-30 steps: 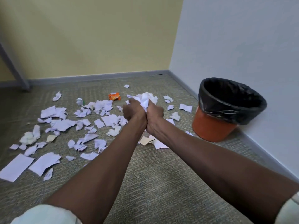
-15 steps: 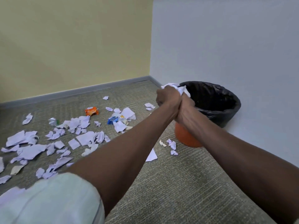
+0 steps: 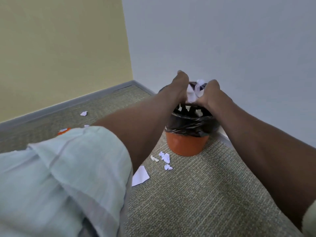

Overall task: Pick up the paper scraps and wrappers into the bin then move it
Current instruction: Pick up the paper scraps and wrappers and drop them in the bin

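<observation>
Paper wad (image 3: 193, 94) is over the bin (image 3: 186, 144) mouth, left hand (image 3: 179, 88) flat against it, right hand (image 3: 211, 93) curled round it; lower it inside the liner (image 3: 191, 122) before letting go, else bits join the scraps (image 3: 165, 158) on the carpet (image 3: 196, 194).

Pale green rolled-up left sleeve (image 3: 68, 177), pale right cuff (image 3: 310, 218)

The crumpled paper (image 3: 191, 94) is white, matt and creased all over. The bin liner (image 3: 191, 124) is thin black plastic, glossy and wrinkled, over a smooth orange plastic bin (image 3: 185, 144). The carpet (image 3: 196, 194) is rough, woven and dull; the sleeve (image 3: 59, 177) is soft pale cloth.
</observation>
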Action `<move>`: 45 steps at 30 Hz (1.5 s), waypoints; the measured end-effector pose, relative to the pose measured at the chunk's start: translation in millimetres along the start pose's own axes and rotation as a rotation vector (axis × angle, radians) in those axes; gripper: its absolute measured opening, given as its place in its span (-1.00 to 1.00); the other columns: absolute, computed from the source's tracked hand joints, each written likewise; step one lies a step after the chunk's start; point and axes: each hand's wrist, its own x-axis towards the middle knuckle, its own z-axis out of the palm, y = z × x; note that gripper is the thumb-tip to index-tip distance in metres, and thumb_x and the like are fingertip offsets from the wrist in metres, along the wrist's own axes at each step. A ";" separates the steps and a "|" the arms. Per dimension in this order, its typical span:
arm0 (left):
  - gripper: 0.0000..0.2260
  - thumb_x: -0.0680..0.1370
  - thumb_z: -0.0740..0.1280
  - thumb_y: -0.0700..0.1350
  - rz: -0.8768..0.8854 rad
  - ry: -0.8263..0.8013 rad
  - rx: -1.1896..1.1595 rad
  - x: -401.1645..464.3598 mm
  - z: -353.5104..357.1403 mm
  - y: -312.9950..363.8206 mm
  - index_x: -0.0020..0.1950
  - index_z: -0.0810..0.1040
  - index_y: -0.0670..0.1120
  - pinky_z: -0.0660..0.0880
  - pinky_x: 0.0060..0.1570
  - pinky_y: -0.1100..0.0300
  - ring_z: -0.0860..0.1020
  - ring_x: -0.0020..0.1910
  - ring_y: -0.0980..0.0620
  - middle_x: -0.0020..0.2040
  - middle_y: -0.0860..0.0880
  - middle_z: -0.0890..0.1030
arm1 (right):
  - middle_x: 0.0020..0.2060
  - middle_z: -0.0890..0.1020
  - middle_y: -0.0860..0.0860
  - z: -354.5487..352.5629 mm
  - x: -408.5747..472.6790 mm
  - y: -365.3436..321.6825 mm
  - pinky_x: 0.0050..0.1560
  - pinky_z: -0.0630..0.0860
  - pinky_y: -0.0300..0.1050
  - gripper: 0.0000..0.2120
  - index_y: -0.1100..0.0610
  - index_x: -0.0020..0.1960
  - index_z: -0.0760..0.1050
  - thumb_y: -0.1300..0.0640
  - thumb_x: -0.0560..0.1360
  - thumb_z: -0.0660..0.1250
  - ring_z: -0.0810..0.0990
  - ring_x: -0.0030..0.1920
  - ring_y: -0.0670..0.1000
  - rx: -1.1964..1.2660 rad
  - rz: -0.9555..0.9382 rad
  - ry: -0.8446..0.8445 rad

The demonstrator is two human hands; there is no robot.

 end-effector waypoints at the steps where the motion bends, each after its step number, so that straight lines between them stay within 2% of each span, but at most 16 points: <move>1: -0.59 0.68 0.00 0.02 -0.034 -0.027 0.034 11.3 -0.6 -4.9 -0.01 0.33 -0.34 0.58 -0.20 0.23 0.62 -0.19 -0.14 -0.07 -0.35 0.54 | 0.08 0.56 0.12 0.5 16.7 1.5 -0.32 0.58 -0.05 -0.78 0.22 -0.12 0.34 0.23 0.60 -0.03 0.60 -0.19 0.00 0.076 0.016 0.043; 3: -0.56 0.68 -0.02 -0.02 -0.051 -0.067 -0.161 17.8 -7.9 -11.7 0.41 0.22 -0.32 0.29 0.41 -0.04 0.31 0.41 -0.24 0.48 -0.29 0.24 | 0.36 0.33 0.11 -4.9 33.8 3.7 0.20 0.42 0.35 -0.69 0.12 0.28 0.30 0.19 0.55 0.04 0.39 0.33 0.18 0.114 0.063 0.042; 5: -0.51 0.68 -0.03 -0.04 -0.036 -0.072 -0.171 15.3 -17.3 -13.6 0.54 0.04 -0.27 0.05 0.49 -0.08 0.07 0.54 -0.23 0.58 -0.19 0.03 | 0.51 0.05 0.12 -5.6 27.5 8.1 0.36 0.15 0.48 -0.51 0.07 0.50 0.07 0.18 0.58 0.04 0.04 0.51 0.30 0.073 0.069 0.038; 8: -0.52 0.68 0.01 0.01 0.026 -0.078 -0.220 18.5 -39.5 -13.3 0.54 0.11 -0.18 0.16 0.44 -0.19 0.18 0.50 -0.27 0.55 -0.19 0.14 | 0.46 0.19 0.04 -1.6 14.5 17.8 0.42 0.12 0.40 -0.55 0.10 0.53 0.10 0.20 0.64 -0.05 0.14 0.49 0.15 0.048 -0.032 -0.020; 11: -0.49 0.67 0.01 0.07 0.065 -0.082 -0.193 17.8 -71.9 -14.2 0.55 0.07 -0.16 0.32 0.38 -0.21 0.31 0.42 -0.33 0.50 -0.26 0.21 | 0.47 0.25 0.18 4.4 12.8 39.4 0.34 0.36 0.25 -0.51 0.21 0.54 0.10 0.11 0.63 -0.07 0.33 0.42 0.21 -0.109 -0.072 -0.003; 14: -0.52 0.68 -0.01 0.09 0.092 -0.058 -0.133 13.2 -120.7 -16.3 0.48 0.18 -0.20 0.50 0.22 -0.16 0.49 0.26 -0.25 0.40 -0.29 0.33 | 0.14 0.57 0.24 14.7 -0.8 62.6 -0.07 0.56 -0.04 -0.54 0.31 0.41 0.31 0.09 0.64 -0.09 0.60 -0.04 0.13 -0.339 -0.190 0.046; 16: -0.58 0.68 0.00 0.08 0.088 -0.039 -0.108 8.5 -158.6 -18.2 0.36 0.27 -0.21 0.58 0.08 -0.09 0.54 0.19 -0.14 0.32 -0.28 0.39 | -0.15 0.61 0.13 23.7 -15.2 77.7 -0.26 0.47 -0.16 -0.54 0.29 0.33 0.41 0.11 0.63 -0.10 0.54 -0.25 0.04 -0.387 -0.201 0.035; 22: -0.57 0.67 0.03 0.12 0.140 0.042 0.080 -13.0 -278.3 -18.1 0.31 0.36 -0.18 0.57 -0.18 0.12 0.57 -0.07 -0.09 0.05 -0.20 0.55 | -0.15 0.66 0.06 66.3 -50.1 120.7 -0.39 0.30 -0.24 -0.52 0.30 0.38 0.39 0.13 0.64 -0.12 0.40 -0.40 -0.04 -0.531 -0.233 -0.038; 24: -0.59 0.67 0.02 0.12 0.172 0.081 0.105 -17.3 -307.2 -23.3 0.27 0.38 -0.17 0.48 -0.21 0.17 0.51 -0.18 -0.04 -0.04 -0.17 0.52 | -0.34 0.59 0.06 83.2 -57.3 132.8 -0.46 0.18 -0.26 -0.52 0.28 0.43 0.35 0.16 0.62 -0.12 0.27 -0.48 -0.06 -0.584 -0.235 -0.103; 25: -0.61 0.67 0.01 0.12 0.174 0.093 0.105 -17.8 -318.9 -29.0 0.23 0.39 -0.16 0.42 -0.26 0.19 0.45 -0.24 -0.02 -0.09 -0.15 0.49 | -0.42 0.46 0.05 92.1 -60.9 139.1 -0.49 0.14 -0.28 -0.55 0.17 0.34 0.43 0.19 0.60 -0.11 0.24 -0.52 -0.06 -0.616 -0.243 -0.108; 26: -0.64 0.68 0.00 0.11 0.166 0.092 0.100 -17.4 -328.2 -35.7 0.14 0.41 -0.14 0.36 -0.31 0.20 0.40 -0.29 0.00 -0.15 -0.13 0.45 | -0.43 0.34 0.03 100.8 -65.9 145.1 -0.53 0.11 -0.30 -0.62 0.10 0.07 0.49 0.22 0.58 -0.11 0.22 -0.56 -0.07 -0.650 -0.250 -0.113; 28: -0.66 0.68 -0.01 0.09 0.122 0.084 0.078 -14.7 -350.7 -51.5 -0.08 0.36 -0.11 0.26 -0.34 0.21 0.31 -0.36 0.03 -0.26 -0.10 0.37 | -0.47 0.28 0.00 121.7 -74.0 163.2 -0.57 0.07 -0.37 -0.69 0.04 -0.30 0.27 0.24 0.54 -0.09 0.17 -0.64 -0.08 -0.719 -0.278 -0.119; 30: -0.67 0.68 -0.02 0.09 0.081 0.097 0.070 -13.7 -369.2 -63.6 -0.03 0.35 -0.12 0.23 -0.33 0.22 0.28 -0.36 0.04 -0.29 -0.09 0.33 | -0.50 0.31 -0.01 140.0 -80.7 180.9 -0.53 0.09 -0.35 -0.69 0.02 -0.35 0.18 0.22 0.54 -0.06 0.18 -0.62 -0.06 -0.761 -0.295 -0.124; 32: -0.69 0.68 -0.01 0.08 0.078 0.116 0.066 -14.5 -384.8 -66.8 0.13 0.33 -0.14 0.23 -0.32 0.22 0.28 -0.36 0.04 -0.27 -0.09 0.34 | -0.47 0.41 0.03 155.3 -86.0 198.3 -0.48 0.17 -0.33 -0.72 0.06 -0.33 0.28 0.22 0.54 0.00 0.26 -0.56 -0.03 -0.803 -0.312 -0.120; 36: -0.68 0.68 0.01 0.08 0.099 0.125 0.104 -18.2 -410.7 -69.5 0.20 0.32 -0.16 0.29 -0.29 0.21 0.34 -0.29 0.01 -0.14 -0.13 0.42 | -0.47 0.48 0.08 177.2 -97.6 246.1 -0.45 0.23 -0.26 -0.80 0.13 -0.25 0.38 0.26 0.51 0.08 0.32 -0.54 -0.01 -0.918 -0.337 -0.193; 45: -0.55 0.67 0.05 0.13 0.082 0.244 0.312 -54.9 -494.4 -122.7 0.26 0.42 -0.22 0.42 -0.19 0.16 0.51 -0.18 -0.03 0.02 -0.16 0.58 | -0.19 0.65 0.21 158.6 -101.4 383.4 -0.42 0.42 -0.22 -0.81 0.36 0.03 0.54 0.22 0.54 0.29 0.56 -0.40 0.04 -1.495 -0.094 -0.702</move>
